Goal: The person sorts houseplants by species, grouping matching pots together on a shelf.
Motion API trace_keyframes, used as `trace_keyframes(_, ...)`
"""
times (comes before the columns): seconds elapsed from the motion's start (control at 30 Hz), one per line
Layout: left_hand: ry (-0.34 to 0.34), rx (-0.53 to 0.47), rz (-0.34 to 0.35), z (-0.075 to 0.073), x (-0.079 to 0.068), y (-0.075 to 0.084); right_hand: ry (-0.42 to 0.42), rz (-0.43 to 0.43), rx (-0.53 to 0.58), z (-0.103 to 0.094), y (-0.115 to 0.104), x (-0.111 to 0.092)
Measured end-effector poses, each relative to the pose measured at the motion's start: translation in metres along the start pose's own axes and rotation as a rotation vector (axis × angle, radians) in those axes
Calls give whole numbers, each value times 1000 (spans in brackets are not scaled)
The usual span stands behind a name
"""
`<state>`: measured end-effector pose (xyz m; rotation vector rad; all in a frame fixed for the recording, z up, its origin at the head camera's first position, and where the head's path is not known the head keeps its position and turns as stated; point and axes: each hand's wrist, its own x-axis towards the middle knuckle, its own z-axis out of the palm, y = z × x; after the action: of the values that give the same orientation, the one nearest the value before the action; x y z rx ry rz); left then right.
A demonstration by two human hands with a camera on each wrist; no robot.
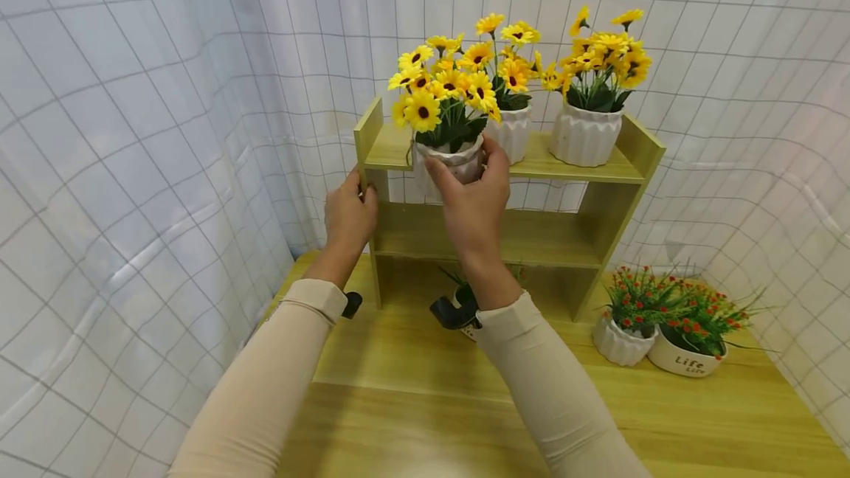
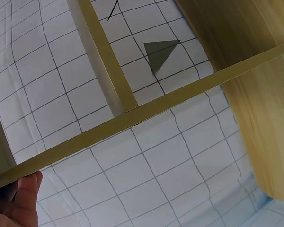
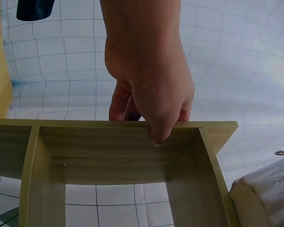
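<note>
A wooden shelf (image 1: pixel 614 220) stands at the table's back. Near the top of its left side panel (image 2: pixel 180 97), my left hand (image 1: pixel 350 214) grips the edge; the right wrist view shows this left hand (image 3: pixel 154 97) with its thumb over the panel's edge. With my right hand (image 1: pixel 474 212) I hold a white fluted pot (image 1: pixel 451 161) of yellow flowers at the top board's left end, thumb in front and fingers on the right. Whether the pot rests on the board I cannot tell. Two similar pots, one in the middle (image 1: pixel 513 135) and one at right (image 1: pixel 587 139), stand on the top board.
Right of the shelf, a small white pot (image 1: pixel 624 341) with red flowers and an oval "Life" planter (image 1: pixel 687 361) stand on the wooden table (image 1: pixel 412 419). Another planter (image 1: pixel 468 331) is mostly hidden behind my right wrist. Gridded white curtains (image 1: pixel 133 168) surround the table.
</note>
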<state>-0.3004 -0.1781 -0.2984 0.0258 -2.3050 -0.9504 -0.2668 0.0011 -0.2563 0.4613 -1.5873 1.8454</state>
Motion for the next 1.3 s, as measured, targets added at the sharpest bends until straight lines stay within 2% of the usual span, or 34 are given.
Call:
trace_keyframes(0.1, 8, -9, 1, 0, 0, 1, 13, 8, -3, 9, -14, 6)
trace_keyframes(0.23, 22, -13, 1, -1, 1, 2, 19, -13, 1, 20, -10, 17)
trace_keyframes(0.3, 17, -12, -2, -2, 1, 3, 22, -28, -21, 23, -1, 24)
trace_keyframes(0.43, 4, -6, -4, -1, 1, 3, 18, 27, -129, 27, 2, 32)
trace_keyframes(0.63, -8, 5, -16, -1, 1, 2, -42, 119, -319, 36, 3, 43)
trace_keyframes(0.93, 13, -14, -12, 3, 0, 2, -80, 189, -433, 46, 5, 55)
trace_keyframes(1.07, 5, -16, -18, 3, 0, 1, -100, 193, -393, 42, 6, 50)
trace_keyframes(1.17, 2, -12, -30, 3, 0, 0, -101, 165, -317, 34, 9, 38)
trace_keyframes(1.3, 4, -16, -36, 2, -1, 0, -54, 63, -203, 20, 15, 9)
